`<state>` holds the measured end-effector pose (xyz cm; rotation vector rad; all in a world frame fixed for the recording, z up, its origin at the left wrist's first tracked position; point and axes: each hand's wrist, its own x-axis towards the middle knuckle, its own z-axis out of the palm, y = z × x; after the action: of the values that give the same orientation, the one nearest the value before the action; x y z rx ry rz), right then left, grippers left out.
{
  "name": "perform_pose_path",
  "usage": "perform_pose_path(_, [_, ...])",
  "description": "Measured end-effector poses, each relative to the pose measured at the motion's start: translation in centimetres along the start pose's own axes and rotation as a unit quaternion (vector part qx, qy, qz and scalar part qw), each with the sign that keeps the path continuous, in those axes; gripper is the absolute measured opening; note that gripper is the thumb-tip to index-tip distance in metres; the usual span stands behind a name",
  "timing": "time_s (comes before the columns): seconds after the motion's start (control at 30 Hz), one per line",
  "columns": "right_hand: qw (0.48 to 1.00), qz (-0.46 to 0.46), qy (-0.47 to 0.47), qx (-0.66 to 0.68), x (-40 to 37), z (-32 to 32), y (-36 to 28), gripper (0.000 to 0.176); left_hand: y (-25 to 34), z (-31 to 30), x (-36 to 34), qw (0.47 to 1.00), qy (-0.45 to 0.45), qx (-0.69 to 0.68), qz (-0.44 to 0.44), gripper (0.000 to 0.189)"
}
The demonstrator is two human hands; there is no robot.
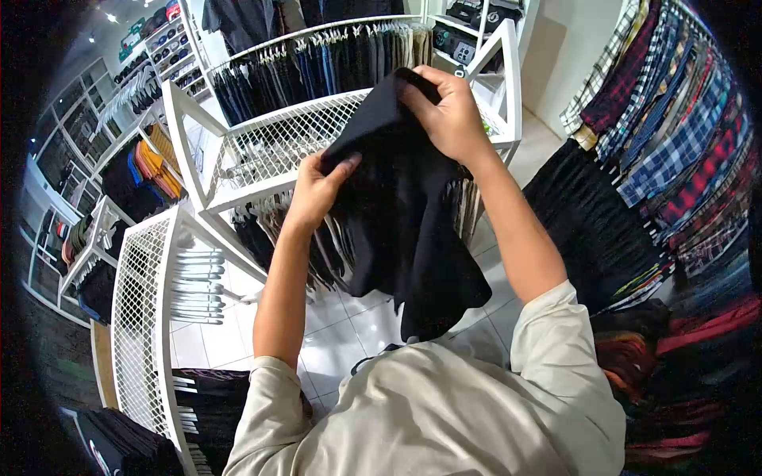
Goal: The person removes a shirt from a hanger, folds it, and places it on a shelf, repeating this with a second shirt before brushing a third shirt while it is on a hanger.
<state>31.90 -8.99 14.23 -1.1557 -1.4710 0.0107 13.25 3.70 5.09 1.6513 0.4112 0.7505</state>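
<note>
A black garment point(393, 190) hangs from both of my hands in front of my body, its lower part falling in loose folds. Its exact kind is hard to make out. My left hand point(319, 189) pinches it at the left edge, thumb on top. Higher up and to the right, my right hand point(451, 115) grips the upper edge, with the fingertips partly hidden by the cloth. Behind the garment stands a white display rack with a mesh top point(298, 131). Trousers on clip hangers point(317, 246) hang below that top, partly covered by the garment.
A second white mesh rack point(139, 317) with several bare hangers point(197, 285) stands at left. Plaid shirts point(683, 151) and dark trousers point(583, 222) hang at right. At the back, a curved rail holds a row of trousers point(317, 67). White floor tiles point(341, 333) show below.
</note>
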Motion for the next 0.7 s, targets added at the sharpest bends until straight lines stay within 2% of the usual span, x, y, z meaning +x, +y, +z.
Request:
perform_pose_path(0.07, [0.998,-0.05,0.037,0.026,-0.6,-1.1,1.2,0.015,1.2,0.9,0.6,0.994,0.041,0.035,0.098,0.019])
perform_pose_path(0.1, [0.997,0.018,0.058,0.044,-1.3,-1.8,0.4,0.018,1.8,0.8,1.4,0.989,0.03,0.07,0.123,0.018])
perform_pose_path(0.13, [0.983,0.018,0.135,0.121,-2.5,-1.7,1.4,0.027,3.5,1.8,1.7,0.983,0.054,0.072,0.16,0.02])
perform_pose_path(0.2, [0.985,0.067,0.147,0.065,-5.1,-4.3,5.5,0.035,6.0,2.7,2.7,0.968,0.059,0.118,0.215,0.019])
perform_pose_path(0.27, [0.984,0.118,0.07,0.112,-8.0,-5.6,3.8,0.044,8.3,3.7,3.5,0.958,0.021,0.133,0.253,0.031])
perform_pose_path(0.3, [0.978,0.072,0.092,0.175,-10.1,-5.1,4.4,0.049,9.1,4.0,3.8,0.963,0.013,0.138,0.23,0.032])
perform_pose_path(0.33, [0.954,0.133,0.149,0.224,-12.8,-4.4,5.1,0.048,9.8,4.1,4.1,0.963,0.014,0.141,0.229,0.032])
perform_pose_path(0.4, [0.91,0.151,0.23,0.311,-17.0,-1.9,7.9,0.05,10.5,4.1,4.8,0.948,0.008,0.156,0.277,0.033])
perform_pose_path(0.43, [0.926,0.132,0.23,0.267,-18.8,-0.1,8.9,0.046,10.3,3.7,5.6,0.946,0.005,0.154,0.287,0.021])
perform_pose_path(0.47, [0.914,0.213,0.225,0.262,-19.9,1.3,8.0,0.036,10.4,3.7,5.7,0.945,0.005,0.158,0.285,0.021])
perform_pose_path(0.5, [0.952,0.204,0.152,0.173,-20.9,1.9,9.5,0.028,10.8,3.7,5.8,0.945,0.0,0.158,0.286,0.021])
perform_pose_path(0.53, [0.952,0.184,0.17,0.177,-20.4,3.8,9.3,0.028,10.9,3.7,5.8,0.946,-0.006,0.157,0.284,0.02])
perform_pose_path(0.57, [0.958,0.2,0.148,0.145,-20.0,4.9,8.8,0.034,10.8,3.4,6.2,0.945,-0.008,0.161,0.286,0.019])
perform_pose_path(0.6, [0.975,0.157,0.138,0.071,-19.0,6.1,8.5,0.035,10.8,3.3,6.3,0.944,-0.008,0.166,0.284,0.019])
perform_pose_path(0.7, [0.983,0.109,0.141,0.049,-16.3,8.8,6.6,0.033,10.8,2.6,6.0,0.94,-0.006,0.189,0.284,0.026])
